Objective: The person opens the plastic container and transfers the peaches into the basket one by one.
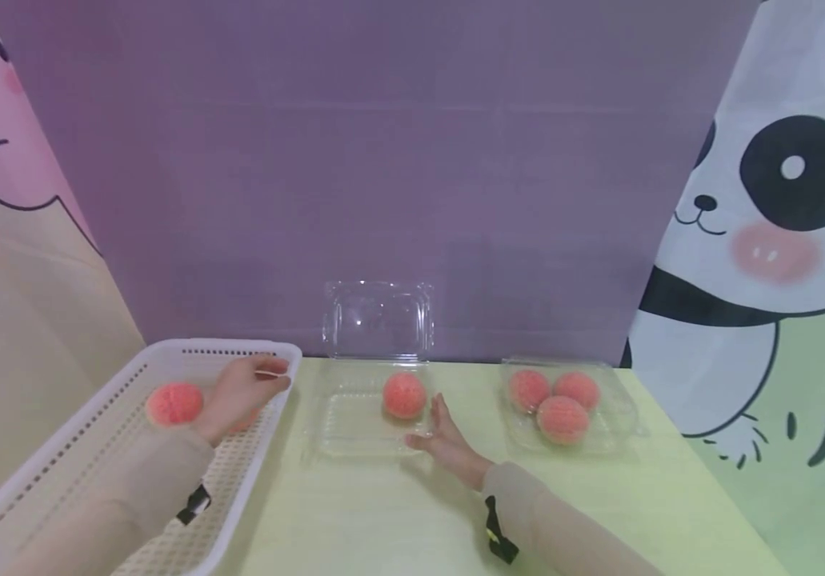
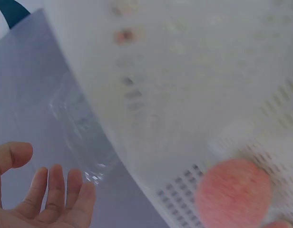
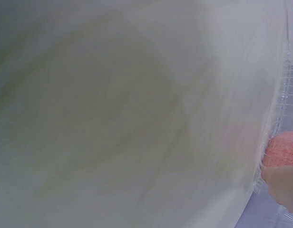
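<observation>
Two hands are in play, and we see the left hand (image 1: 245,394) over the white basket (image 1: 221,345), fingers loosely extended and holding nothing, with one peach (image 1: 175,404) in plain sight inside and another peach (image 1: 245,422) partly hidden beneath. Over at the clear box (image 1: 350,412), lid (image 1: 378,320) raised behind, a lone peach (image 1: 405,395) sits on the right side while the right hand (image 1: 448,444) spreads wide at the near right corner, gripping nothing, though we can't tell if it touches. Further right, three peaches (image 1: 563,420) cluster in a second box (image 1: 610,416).
</observation>
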Action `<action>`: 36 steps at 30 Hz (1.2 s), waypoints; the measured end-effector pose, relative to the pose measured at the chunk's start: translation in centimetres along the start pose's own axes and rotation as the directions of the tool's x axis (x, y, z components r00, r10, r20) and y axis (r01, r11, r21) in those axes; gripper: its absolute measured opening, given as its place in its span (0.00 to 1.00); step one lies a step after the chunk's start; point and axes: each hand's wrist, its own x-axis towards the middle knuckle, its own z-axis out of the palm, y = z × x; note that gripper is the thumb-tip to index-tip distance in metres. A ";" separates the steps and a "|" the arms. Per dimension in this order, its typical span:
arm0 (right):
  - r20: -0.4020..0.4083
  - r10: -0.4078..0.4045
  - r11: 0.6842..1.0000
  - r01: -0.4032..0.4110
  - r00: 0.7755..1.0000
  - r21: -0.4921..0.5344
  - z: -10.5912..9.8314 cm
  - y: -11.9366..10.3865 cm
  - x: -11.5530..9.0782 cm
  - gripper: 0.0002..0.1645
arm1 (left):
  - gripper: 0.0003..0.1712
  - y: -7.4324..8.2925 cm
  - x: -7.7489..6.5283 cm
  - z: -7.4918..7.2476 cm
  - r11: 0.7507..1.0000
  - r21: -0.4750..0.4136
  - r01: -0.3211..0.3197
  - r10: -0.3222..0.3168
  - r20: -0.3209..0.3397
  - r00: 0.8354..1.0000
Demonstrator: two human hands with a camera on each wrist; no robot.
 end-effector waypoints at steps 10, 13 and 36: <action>-0.021 -0.008 1.000 0.009 1.000 0.015 0.0 0.3 0.3 0.60 | 0.16 4.5 0.7 3.4 0.987 -0.152 0.049 -0.035 0.090 0.995; -0.020 -0.007 1.000 0.008 1.000 0.018 0.0 0.3 0.3 0.60 | 0.16 5.8 0.8 4.3 0.979 -0.190 0.071 -0.049 0.119 0.992; -0.021 -0.019 0.999 0.019 1.000 0.033 0.1 0.1 0.0 0.61 | 0.19 6.2 5.1 13.4 0.979 -0.191 0.067 -0.045 0.120 0.992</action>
